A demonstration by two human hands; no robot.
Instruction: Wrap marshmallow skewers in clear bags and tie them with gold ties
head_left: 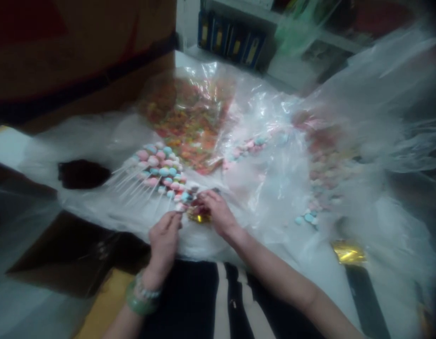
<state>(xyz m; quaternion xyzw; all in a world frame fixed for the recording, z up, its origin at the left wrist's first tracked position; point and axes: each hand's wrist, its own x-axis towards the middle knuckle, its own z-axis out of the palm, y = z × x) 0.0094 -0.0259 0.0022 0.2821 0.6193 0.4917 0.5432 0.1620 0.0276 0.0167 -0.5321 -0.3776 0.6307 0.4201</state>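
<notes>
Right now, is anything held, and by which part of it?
Cannot tell: blur hides any grip. The right hand is at a shiny gold-brown bundle, the left hand beside a pink ball.

Candy sticks [161, 169] lie on plastic sheeting [94, 141], with a candy bag [205, 89] behind them. Farther back, binders [232, 41] stand on a shelf [244, 8], right of a large box [83, 42].

left hand [166, 238]: beside stick candies [163, 172] | right hand [218, 213]: at gold-dark piece [201, 218], blurred | clear bag [196, 127] behind
</notes>
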